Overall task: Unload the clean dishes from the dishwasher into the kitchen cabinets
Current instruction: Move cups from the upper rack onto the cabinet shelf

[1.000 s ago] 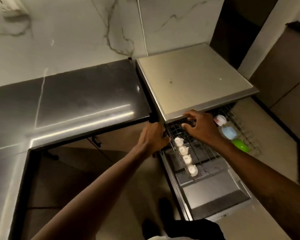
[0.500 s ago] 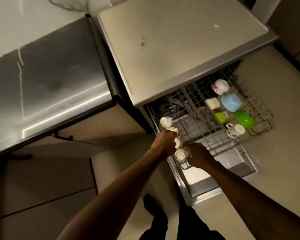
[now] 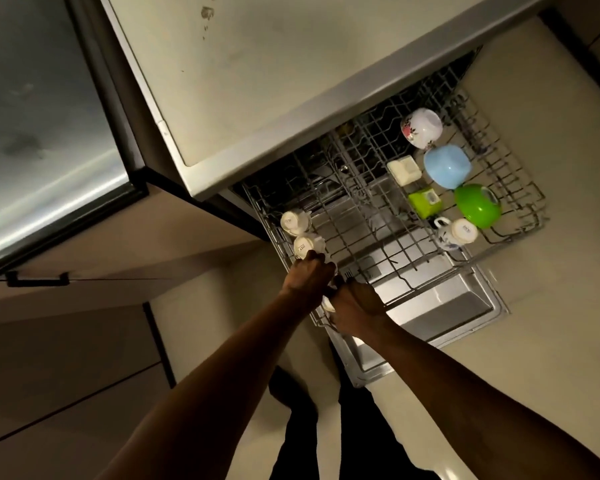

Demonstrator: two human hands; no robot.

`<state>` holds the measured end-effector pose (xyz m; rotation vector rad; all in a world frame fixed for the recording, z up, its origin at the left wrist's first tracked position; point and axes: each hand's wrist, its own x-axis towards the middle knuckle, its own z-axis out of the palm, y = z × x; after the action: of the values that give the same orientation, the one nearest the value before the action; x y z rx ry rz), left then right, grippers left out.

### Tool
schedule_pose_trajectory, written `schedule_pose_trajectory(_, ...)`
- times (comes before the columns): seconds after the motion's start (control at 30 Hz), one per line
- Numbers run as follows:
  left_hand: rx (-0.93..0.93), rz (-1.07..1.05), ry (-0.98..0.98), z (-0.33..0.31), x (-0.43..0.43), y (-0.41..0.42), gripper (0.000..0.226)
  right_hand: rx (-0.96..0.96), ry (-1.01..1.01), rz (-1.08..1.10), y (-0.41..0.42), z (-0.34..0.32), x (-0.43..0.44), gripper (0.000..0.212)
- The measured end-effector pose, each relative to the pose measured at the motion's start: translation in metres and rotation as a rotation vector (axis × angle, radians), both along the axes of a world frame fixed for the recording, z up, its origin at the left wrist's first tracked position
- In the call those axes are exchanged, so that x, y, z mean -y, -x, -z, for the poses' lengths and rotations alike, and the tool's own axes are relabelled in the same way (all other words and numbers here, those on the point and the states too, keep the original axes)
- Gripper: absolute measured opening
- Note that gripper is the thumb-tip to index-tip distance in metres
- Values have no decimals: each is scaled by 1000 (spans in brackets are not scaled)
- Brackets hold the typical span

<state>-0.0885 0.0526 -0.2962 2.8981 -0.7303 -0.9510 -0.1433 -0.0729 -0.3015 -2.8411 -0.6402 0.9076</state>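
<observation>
The dishwasher's upper wire rack (image 3: 357, 216) is pulled out over the open door (image 3: 444, 306). Small white cups stand upside down along its left edge; two show, one (image 3: 294, 221) behind the other (image 3: 308, 245). My left hand (image 3: 309, 277) curls over a further cup just in front of them, which it mostly hides. Beside it, at the rack's front left corner, my right hand (image 3: 355, 306) grips another white cup (image 3: 327, 303), of which only a sliver shows. On the rack's right side sit a floral cup (image 3: 421, 128), blue bowl (image 3: 447, 166), green bowl (image 3: 477, 206) and white mug (image 3: 457, 233).
A cream square container (image 3: 404, 171) and a green square cup (image 3: 425, 202) stand mid-rack. A pale countertop (image 3: 257, 64) overhangs the rack's back. At left are a dark shiny counter (image 3: 32, 133) and a cabinet with a black handle (image 3: 37, 278). My legs stand on the floor below.
My view has tilted down and closer to the rack. Both hands came from the rack's back to the white cups at its front left and closed on them.
</observation>
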Motion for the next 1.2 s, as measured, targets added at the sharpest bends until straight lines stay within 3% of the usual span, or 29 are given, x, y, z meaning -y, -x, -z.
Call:
schedule_pose_trajectory(0.17, -14, -31, 39, -1, 9, -15, 27, -23, -115, 159, -13, 1, 9, 34)
schedule_pose_trajectory(0.33, 7, -97, 86, -1, 9, -15, 23, 9, -173, 308, -11, -2, 39, 48)
schedule_pose_trajectory(0.5, 14, -4, 10, 4, 8, -9, 44, 30, -158, 258, -16, 0, 44, 41)
schedule_pose_trajectory(0.63, -6, -17, 10, 9, 8, -3, 45, 41, -163, 323, -7, 7, 39, 52)
schedule_pose_trajectory(0.9, 71, -131, 138, 10, 7, 1, 26, 4, -158, 361, -7, 24, 42, 79)
schedule_pose_trajectory(1.07, 97, -77, 114, -1, 7, -2, 38, 111, -92, 366, -19, 25, 38, 59)
schedule_pose_trajectory(1.2, 81, -123, 113, -19, 0, 4, 43, 124, -160, 438, -13, 10, 41, 63)
